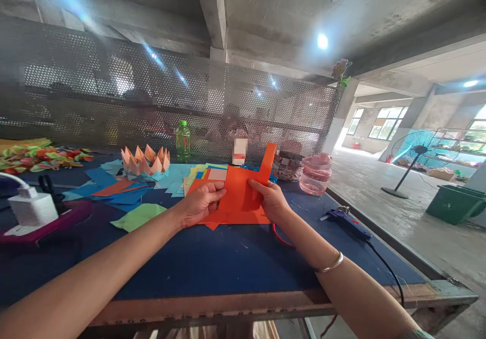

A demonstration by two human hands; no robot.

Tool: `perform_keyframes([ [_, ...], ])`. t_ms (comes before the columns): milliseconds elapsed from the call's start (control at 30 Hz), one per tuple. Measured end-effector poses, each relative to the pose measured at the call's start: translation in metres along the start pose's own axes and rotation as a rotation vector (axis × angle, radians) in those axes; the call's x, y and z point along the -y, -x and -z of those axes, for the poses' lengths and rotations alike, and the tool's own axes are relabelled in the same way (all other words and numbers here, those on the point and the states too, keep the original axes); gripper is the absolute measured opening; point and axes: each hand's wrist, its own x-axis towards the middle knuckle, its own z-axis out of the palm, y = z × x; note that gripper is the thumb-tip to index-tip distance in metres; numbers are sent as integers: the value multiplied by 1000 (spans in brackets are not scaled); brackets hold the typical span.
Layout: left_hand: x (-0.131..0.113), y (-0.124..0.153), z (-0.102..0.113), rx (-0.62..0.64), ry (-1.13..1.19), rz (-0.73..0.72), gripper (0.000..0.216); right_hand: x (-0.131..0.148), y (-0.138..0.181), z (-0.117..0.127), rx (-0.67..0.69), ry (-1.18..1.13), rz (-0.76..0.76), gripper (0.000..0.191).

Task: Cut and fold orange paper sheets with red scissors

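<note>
1. Two hands work on one orange paper (237, 212). The left fingers (215, 191) lie pressed together across its left side, and the thumb's grip cannot be made out. The right fingers (255, 187) and thumb pinch its right side near a darker folded flap (251, 197).
2. The orange paper sits between the two hands, lifted slightly at the middle, with its lower edge resting on a blue tabletop (212, 258).
3. A narrow orange strip (269, 159) rises from the paper's upper right. Its long axis points away from the person, leaning slightly right, and the right hand (266, 200) is nearer to it than the left hand (199, 205).
4. A stack of coloured paper (205, 177) lies just behind the orange paper, with blue paper scraps (125, 189) and a pale green paper piece (137, 216) to its left.
5. A blue glue gun (347, 222) lies right of the right hand, and a metal bangle (330, 264) circles that wrist.
6. Farther off stand a folded paper crown (145, 162), a green bottle (183, 141) and a pink plastic jar (315, 174).
7. Black scissors (47, 192) and a white box (32, 208) sit at the far left, and a standing fan (415, 152) stands on the floor beyond the table.
</note>
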Motion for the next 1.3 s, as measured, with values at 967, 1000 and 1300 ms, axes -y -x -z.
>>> perform_keyframes([
  [967, 5, 0, -2, 26, -27, 49, 34, -10, 12, -9, 97, 73, -29, 34],
  [1000, 6, 0, -2, 35, -28, 53, 35, -10, 12, -9, 103, 80, -29, 34],
  [1300, 7, 2, -6, -14, -28, 121, 31, -8, 15, -10, 73, 114, -46, 34],
])
